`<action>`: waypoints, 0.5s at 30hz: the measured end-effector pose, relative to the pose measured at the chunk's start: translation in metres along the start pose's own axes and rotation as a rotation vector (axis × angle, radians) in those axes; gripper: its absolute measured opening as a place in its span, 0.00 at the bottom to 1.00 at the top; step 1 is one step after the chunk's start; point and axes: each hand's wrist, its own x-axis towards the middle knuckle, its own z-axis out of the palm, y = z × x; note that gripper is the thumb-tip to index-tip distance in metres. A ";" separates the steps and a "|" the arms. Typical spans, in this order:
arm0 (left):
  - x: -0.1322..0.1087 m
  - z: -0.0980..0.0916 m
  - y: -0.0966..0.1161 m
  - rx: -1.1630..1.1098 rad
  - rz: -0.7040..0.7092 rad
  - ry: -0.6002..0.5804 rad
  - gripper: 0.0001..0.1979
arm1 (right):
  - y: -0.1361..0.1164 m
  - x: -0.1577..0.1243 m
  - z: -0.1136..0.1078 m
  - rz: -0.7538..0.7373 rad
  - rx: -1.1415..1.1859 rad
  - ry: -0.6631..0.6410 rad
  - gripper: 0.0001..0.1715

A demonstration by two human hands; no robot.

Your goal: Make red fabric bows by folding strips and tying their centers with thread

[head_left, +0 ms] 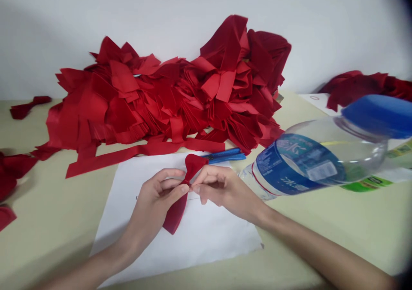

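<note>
Left hand point(154, 199): lower centre of the frame, thumb and forefinger closed in a pinch on the waist of a red fabric piece point(176, 215), other fingers loosely curled.

Right hand point(222, 187): just beside it, fingertips meeting the left's, pinched shut on the same waist.

Red fabric piece: held just above a white paper sheet point(206, 234). Matte woven cloth, gathered narrow in the middle, one rounded lobe fanning up and one hanging down, bow-shaped.

Step in hand, as I judge it: cinching the centre into pleats. Whatever follows calls for a tight, unbroken pinch, since soft folds like these would likely spring open.

White paper sheet: flat, thin, smooth, lying askew on the table point(48, 221), which is pale beige and dull.

Blue pens point(225, 155): slim plastic, lying at the sheet's upper edge, centre frame.

Water bottle point(309, 163): right of centre, on its side, clear ribbed plastic, blue label, broad blue cap point(380, 114) towards the right edge. It looks near empty.

Long red strip point(128, 154): flat band, centre left, along the foot of the heap.

Red fabric heap point(174, 96): upper centre, many cut and folded pieces, crisp edges, stacked against the white wall point(161, 15).

Loose red scraps point(13, 165): left edge.

Second red pile point(363, 86): upper right, darker, rumpled.
</note>
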 end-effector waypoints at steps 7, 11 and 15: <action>0.002 -0.002 -0.001 0.011 0.014 0.028 0.10 | 0.002 0.000 0.002 -0.011 -0.044 0.002 0.05; 0.001 -0.002 -0.001 0.043 -0.001 0.043 0.09 | 0.005 0.000 0.002 -0.051 -0.150 0.020 0.05; 0.002 -0.003 0.000 0.106 0.024 0.006 0.07 | 0.006 -0.002 0.003 -0.107 -0.321 0.022 0.08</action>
